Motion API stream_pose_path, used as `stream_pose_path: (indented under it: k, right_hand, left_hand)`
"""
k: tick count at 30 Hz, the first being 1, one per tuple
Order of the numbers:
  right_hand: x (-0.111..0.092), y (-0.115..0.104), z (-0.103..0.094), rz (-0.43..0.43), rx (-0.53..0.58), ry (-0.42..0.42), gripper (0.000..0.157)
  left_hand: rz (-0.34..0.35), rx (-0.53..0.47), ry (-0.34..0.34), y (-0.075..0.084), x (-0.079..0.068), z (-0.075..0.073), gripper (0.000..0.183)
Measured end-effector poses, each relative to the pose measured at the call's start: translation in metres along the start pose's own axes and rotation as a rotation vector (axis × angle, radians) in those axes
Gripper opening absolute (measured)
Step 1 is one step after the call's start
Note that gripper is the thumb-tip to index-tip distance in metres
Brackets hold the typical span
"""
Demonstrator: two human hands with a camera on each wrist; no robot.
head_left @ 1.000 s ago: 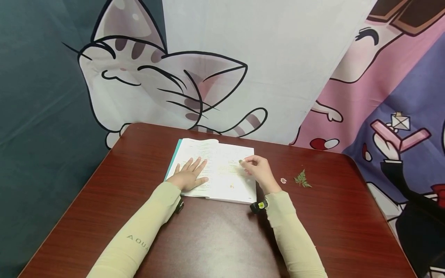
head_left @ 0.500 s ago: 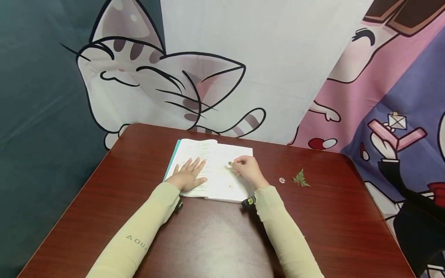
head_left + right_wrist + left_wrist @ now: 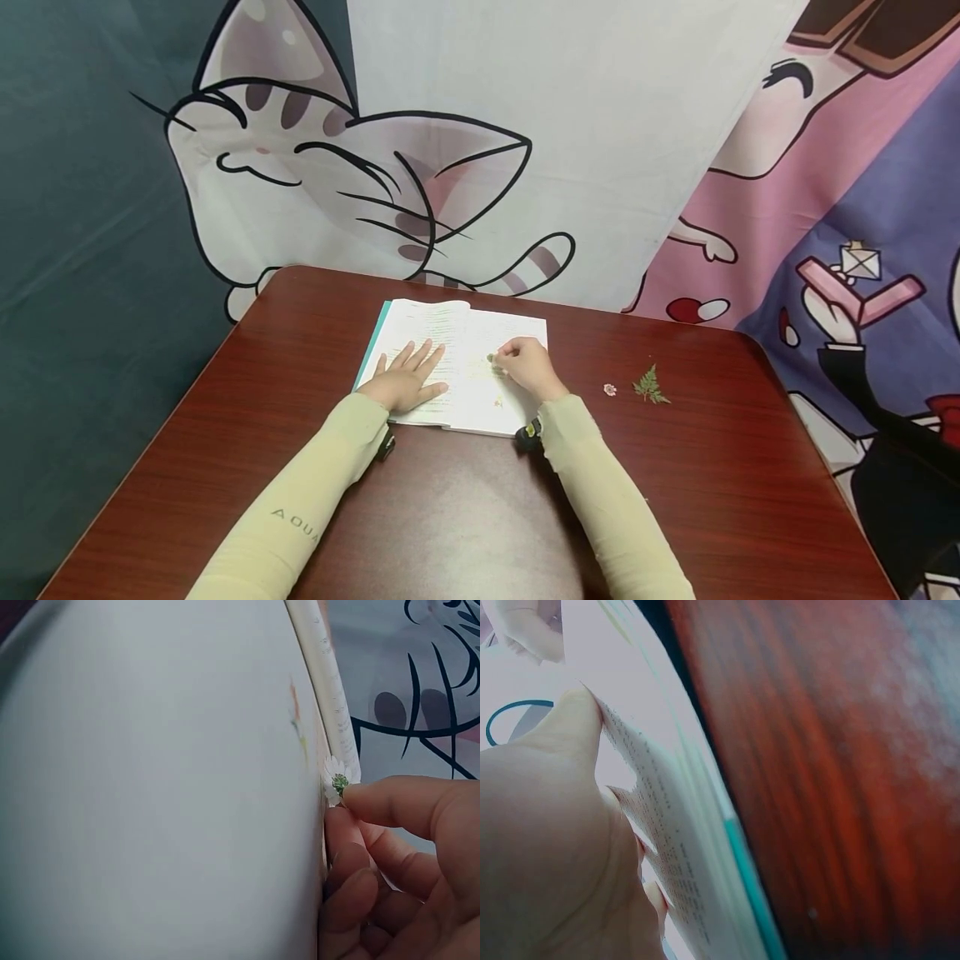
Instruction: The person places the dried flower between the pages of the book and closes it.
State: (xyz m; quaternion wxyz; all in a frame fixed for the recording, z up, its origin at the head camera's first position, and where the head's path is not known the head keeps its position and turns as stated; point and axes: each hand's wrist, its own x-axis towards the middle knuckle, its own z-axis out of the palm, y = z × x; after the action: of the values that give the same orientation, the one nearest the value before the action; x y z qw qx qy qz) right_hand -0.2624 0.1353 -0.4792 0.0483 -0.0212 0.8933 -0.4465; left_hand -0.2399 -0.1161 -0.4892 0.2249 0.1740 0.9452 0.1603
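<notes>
An open book (image 3: 510, 329) with a teal cover edge lies on the dark red-brown table. My left hand (image 3: 402, 387) rests flat on its left page, fingers spread; the left wrist view shows the palm side of that hand (image 3: 555, 847) over the printed page (image 3: 660, 802). Over the right page, my right hand (image 3: 528, 367) pinches a small white flower (image 3: 339, 780) with a green centre between thumb and forefinger. The flower is close to the page; whether it touches I cannot tell. A small coloured mark (image 3: 498, 402) shows lower on that page.
Right of the book, a small pink-white flower (image 3: 610, 389) and a green fern-like leaf (image 3: 650, 386) lie on the table (image 3: 465, 517). Behind the table's far edge hangs a cloth (image 3: 622, 125) printed with cartoon figures.
My right hand has moved left over the right page with the flower, then slightly lower toward it. My left hand stays in place on the left page.
</notes>
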Motion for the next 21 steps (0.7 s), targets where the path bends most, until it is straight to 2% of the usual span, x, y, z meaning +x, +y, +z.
stream_pose_path:
  k: [13, 21]
  right_hand:
    - [0.0012, -0.0002, 0.0004, 0.004, -0.021, 0.008, 0.005]
    - [0.0015, 0.0040, -0.0023, 0.009, 0.022, 0.008, 0.007]
  left_hand:
    - [-0.008, 0.017, 0.001, -0.0026, 0.0060, 0.0041, 0.079]
    - [0.005, 0.006, 0.017, -0.0021, 0.0033, 0.0040, 0.079]
